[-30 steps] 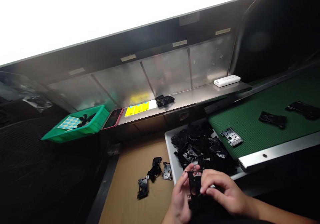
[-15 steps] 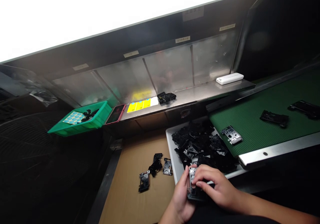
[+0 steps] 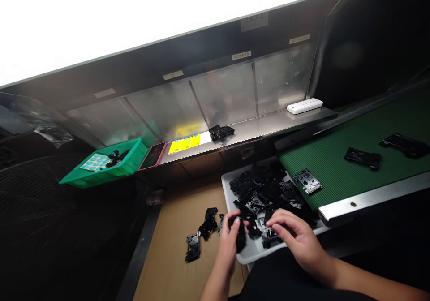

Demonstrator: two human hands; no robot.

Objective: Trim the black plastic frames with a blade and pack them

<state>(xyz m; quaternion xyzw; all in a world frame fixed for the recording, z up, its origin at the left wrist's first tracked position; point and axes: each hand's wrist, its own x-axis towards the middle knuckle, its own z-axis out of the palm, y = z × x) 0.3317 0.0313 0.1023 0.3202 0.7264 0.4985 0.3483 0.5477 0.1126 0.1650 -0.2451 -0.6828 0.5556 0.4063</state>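
My left hand [image 3: 229, 240] stands at the front of the white tray [image 3: 247, 257], shut on a black plastic frame part [image 3: 240, 237] held upright. My right hand [image 3: 295, 237] reaches over the tray, its fingertips at a black part with a metal plate [image 3: 269, 237]. I cannot tell whether it grips that part. Behind both hands lies a heap of black frame parts [image 3: 262, 189]. On the cardboard sheet [image 3: 174, 256] to the left lie black frame parts [image 3: 192, 247], [image 3: 208, 223] and a metal-backed piece [image 3: 221, 225].
A green ribbed conveyor belt [image 3: 322, 157] carries a metal plate [image 3: 307, 181] and black frames [image 3: 363, 158]. A steel shelf [image 3: 255, 131] holds a white power bank [image 3: 304, 106], a pink-cased phone [image 3: 153, 156], and yellow sheets [image 3: 186, 144]. A green bin [image 3: 104, 169] stands at the left.
My hands have moved apart. The metal-backed part they held together is no longer between them, and my left hand now holds a black part while my right hand sits lower over the tray.
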